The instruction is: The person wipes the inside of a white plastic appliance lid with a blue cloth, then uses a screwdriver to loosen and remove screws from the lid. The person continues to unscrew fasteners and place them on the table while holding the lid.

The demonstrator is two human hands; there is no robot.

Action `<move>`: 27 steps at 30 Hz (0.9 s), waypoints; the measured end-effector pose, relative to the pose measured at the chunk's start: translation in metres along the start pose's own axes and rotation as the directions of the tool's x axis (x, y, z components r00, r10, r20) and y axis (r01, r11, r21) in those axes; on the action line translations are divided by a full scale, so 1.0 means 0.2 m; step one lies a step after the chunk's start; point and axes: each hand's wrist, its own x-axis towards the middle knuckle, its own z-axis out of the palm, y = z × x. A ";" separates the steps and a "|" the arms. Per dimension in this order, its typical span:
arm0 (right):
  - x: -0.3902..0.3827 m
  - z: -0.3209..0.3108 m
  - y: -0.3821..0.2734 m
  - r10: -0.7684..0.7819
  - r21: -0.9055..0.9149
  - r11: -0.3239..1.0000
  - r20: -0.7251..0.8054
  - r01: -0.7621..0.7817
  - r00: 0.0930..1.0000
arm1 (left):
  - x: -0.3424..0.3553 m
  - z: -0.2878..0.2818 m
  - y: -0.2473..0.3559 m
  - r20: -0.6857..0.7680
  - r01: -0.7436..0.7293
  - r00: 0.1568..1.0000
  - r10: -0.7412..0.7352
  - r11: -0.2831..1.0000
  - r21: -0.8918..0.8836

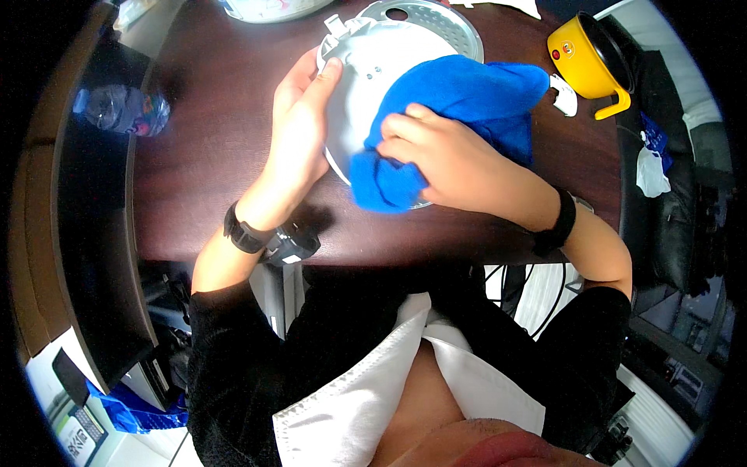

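A white round disc like an appliance lid, with a clip-like part at its far left edge, is tilted over the table. My left hand grips its left rim, thumb on the white face and fingers behind. My right hand is closed on a bunched blue cloth and presses it against the disc. The cloth covers much of the disc's right side, and a fold hangs past its near edge. Partly hidden behind the disc is a round, grey perforated plate.
A yellow pot with a handle stands at the far right, beside a small white piece. A white container is cut off at the far edge. On the dark surface at left lies a plastic bottle. The brown table lies beneath my hands.
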 end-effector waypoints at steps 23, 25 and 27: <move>-0.13 0.02 0.00 0.143 0.308 0.933 0.147 -0.183 0.979 | -0.03 -0.02 0.00 0.035 -0.027 0.999 0.024 0.996 0.087; -0.15 -0.03 0.01 0.164 0.177 0.964 0.180 -0.196 0.970 | -0.01 -0.03 -0.01 0.028 -0.037 0.999 0.033 0.988 0.152; -0.18 -0.06 0.03 0.161 0.065 0.983 0.118 -0.169 0.980 | -0.02 0.00 0.00 -0.016 -0.046 0.999 0.049 0.988 0.151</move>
